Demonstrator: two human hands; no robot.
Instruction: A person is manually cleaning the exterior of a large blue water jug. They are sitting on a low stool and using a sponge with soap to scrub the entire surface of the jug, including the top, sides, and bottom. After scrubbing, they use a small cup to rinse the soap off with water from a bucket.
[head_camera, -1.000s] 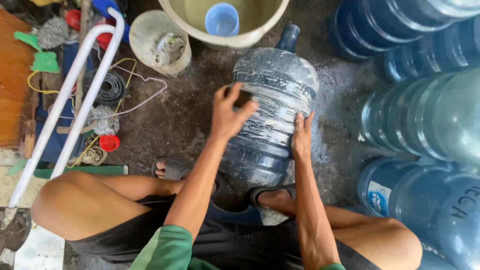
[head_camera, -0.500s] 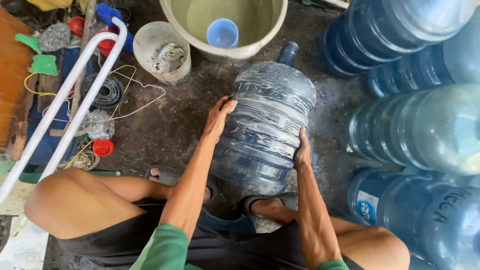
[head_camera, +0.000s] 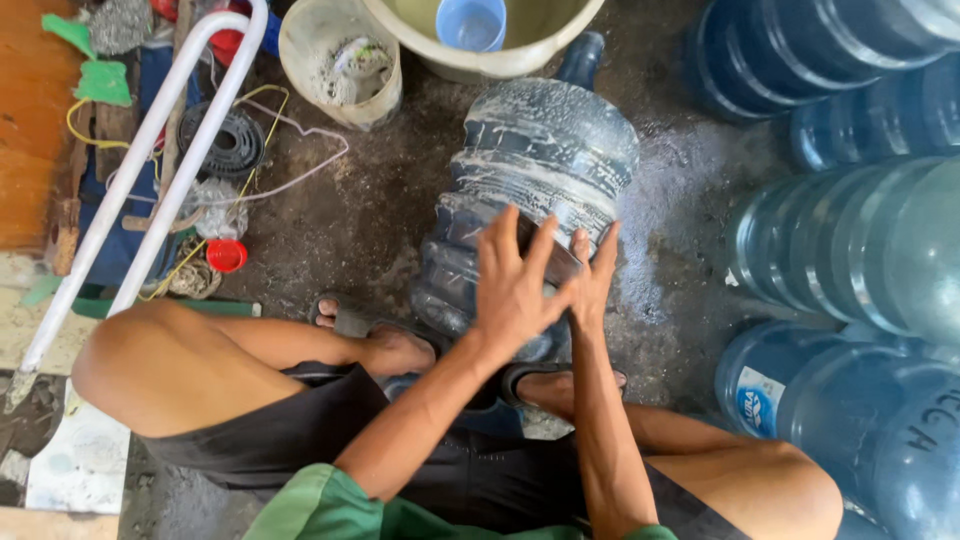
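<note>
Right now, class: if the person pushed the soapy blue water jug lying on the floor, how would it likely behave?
The jug lies on its round side, so it would probably roll. Soap film coats it, so it is likely slippery under the left hand and right hand. It looks empty, so probably light for its size.

Head view, looking down. A soapy blue water jug (head_camera: 535, 190) lies on its side on the wet concrete floor (head_camera: 380, 210), its neck toward a cream basin (head_camera: 470, 62). The left hand (head_camera: 515, 285) and right hand (head_camera: 592, 275), fingers spread, rest together on the jug, apparently overlapping. Stacked blue jugs (head_camera: 860, 240) stand at right.
</note>
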